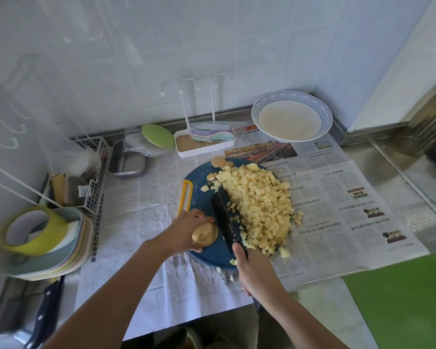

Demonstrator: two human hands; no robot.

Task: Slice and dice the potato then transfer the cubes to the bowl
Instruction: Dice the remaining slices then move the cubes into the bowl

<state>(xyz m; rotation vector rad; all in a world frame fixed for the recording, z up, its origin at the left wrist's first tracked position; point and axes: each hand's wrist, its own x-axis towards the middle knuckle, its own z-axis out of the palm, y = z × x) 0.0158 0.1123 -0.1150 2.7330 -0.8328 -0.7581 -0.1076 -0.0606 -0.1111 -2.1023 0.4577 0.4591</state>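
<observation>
your left hand (pixel 184 231) holds the potato (pixel 207 235) just left of the knife (pixel 224 217) your right hand (pixel 256 269) grips; blade points away from you.

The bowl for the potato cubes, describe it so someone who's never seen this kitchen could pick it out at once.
Start at the newspaper spread over the counter and follow it past the blue cutting board to its far right corner, by the wall. The bowl sits there: shallow, white, empty. Its blue patterned rim sets it apart from the pastel plates stacked far left.
</observation>
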